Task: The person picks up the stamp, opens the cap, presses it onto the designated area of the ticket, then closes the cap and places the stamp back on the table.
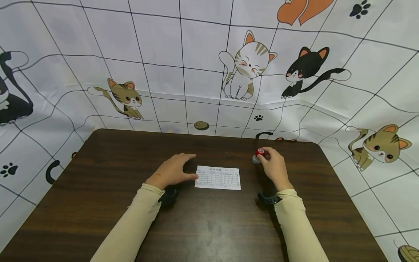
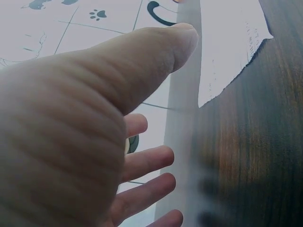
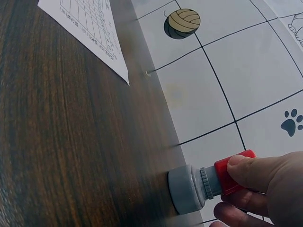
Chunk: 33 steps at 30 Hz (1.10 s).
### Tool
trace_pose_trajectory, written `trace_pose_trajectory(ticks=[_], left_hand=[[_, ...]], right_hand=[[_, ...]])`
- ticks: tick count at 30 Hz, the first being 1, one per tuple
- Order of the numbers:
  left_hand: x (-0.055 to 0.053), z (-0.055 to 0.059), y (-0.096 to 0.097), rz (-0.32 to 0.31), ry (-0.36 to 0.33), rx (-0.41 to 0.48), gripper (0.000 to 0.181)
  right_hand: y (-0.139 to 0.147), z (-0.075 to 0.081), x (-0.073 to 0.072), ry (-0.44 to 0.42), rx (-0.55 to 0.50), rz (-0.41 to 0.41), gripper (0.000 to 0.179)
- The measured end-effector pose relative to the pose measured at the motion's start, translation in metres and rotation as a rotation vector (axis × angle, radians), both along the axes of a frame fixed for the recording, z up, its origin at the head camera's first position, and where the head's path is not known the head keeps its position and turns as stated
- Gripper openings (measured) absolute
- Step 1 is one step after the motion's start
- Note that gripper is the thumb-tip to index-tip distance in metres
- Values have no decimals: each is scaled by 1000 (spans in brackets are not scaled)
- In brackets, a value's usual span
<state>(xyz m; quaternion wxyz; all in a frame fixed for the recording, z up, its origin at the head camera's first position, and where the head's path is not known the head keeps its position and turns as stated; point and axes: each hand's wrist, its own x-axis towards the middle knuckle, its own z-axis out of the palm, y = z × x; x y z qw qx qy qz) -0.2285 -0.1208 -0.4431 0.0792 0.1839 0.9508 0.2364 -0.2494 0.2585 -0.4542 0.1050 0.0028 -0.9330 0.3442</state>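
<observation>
A white printed form (image 1: 217, 178) with a ruled table lies flat on the brown table. My left hand (image 1: 173, 170) hovers at its left side, fingers spread and holding nothing. In the left wrist view the thumb (image 2: 156, 52) points toward the paper (image 2: 225, 47); whether it touches cannot be told. To the right of the form, my right hand (image 1: 274, 165) pinches the red top of a small stamp (image 1: 256, 159) between thumb and fingers. Its grey round base and ribbed collar show in the right wrist view, where the stamp (image 3: 184, 189) stands on or just above the tabletop.
The dark wood table (image 1: 209, 225) ends at a back edge just beyond the hands. Behind it hangs a white sheet (image 1: 163, 72) printed with cats and grid lines. Dark bands (image 1: 269, 198) circle both wrists.
</observation>
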Motion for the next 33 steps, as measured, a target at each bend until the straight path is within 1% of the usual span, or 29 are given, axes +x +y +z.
trace_pose_trajectory(ticks=[7,13,16,21,26,33], left_hand=[[0,0,2,-3,2,1,84],[0,1,1,-6,19,10,83],[1,1,1,-2,25,28,82],[-2,2,2,-8,39,69,81],[-1,4,3,-11,40,77,80],[0,6,3,-12,50,71,79]], right_hand=[[1,0,0,9,0,-2,40],[0,2,-1,60,-15,3,36],[-1,3,-1,76,-34,8,35],[-3,5,1,85,-48,7,33],[-4,6,1,98,-74,2,32],[-8,11,3,115,-110,36,30]])
